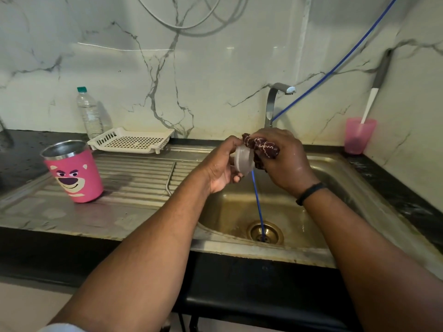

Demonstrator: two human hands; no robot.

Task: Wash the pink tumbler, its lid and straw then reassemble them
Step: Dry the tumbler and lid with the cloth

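Left hand gripping lid, right hand pressing cloth

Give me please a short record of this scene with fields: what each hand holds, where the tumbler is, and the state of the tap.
left hand: left hand holds the round translucent plastic lid over the steel sink basin
right hand: right hand presses a dark red patterned cloth against the lid
tumbler: pink steel tumbler with a bear face, upright and open, on the ribbed steel drainboard
straw: a thin metal rod on the drainboard, possibly the straw
tap: steel tap, no water seen running
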